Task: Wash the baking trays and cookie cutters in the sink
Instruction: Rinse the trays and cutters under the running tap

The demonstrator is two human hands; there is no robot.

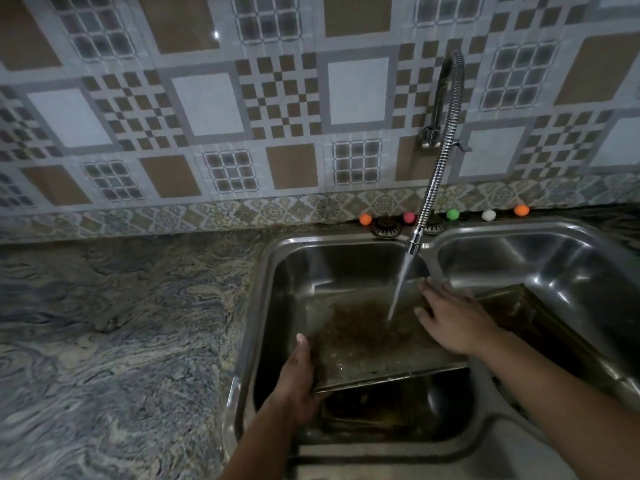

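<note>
The marbled surface (pixel 114 334) spreads out beyond the left hand (pixel 298 382), and the double steel sink (pixel 540 230) sits under both hands. In its left basin a baking tray (pixel 360 337) lies tilted between the hands, its floor brown with grime and wet; another dark tray (pixel 519 306) rests in the right basin, just past the right hand (pixel 453 320). The left hand grips the tray's near left edge, thumb along the rim. The right hand lies flat with fingers spread on the tray's far right part. Water (pixel 398 289) from the flexible tap (pixel 440 161) lands on the tray just left of the right hand. Small coloured balls (pixel 452 214) line the ledge beyond the hands.
</note>
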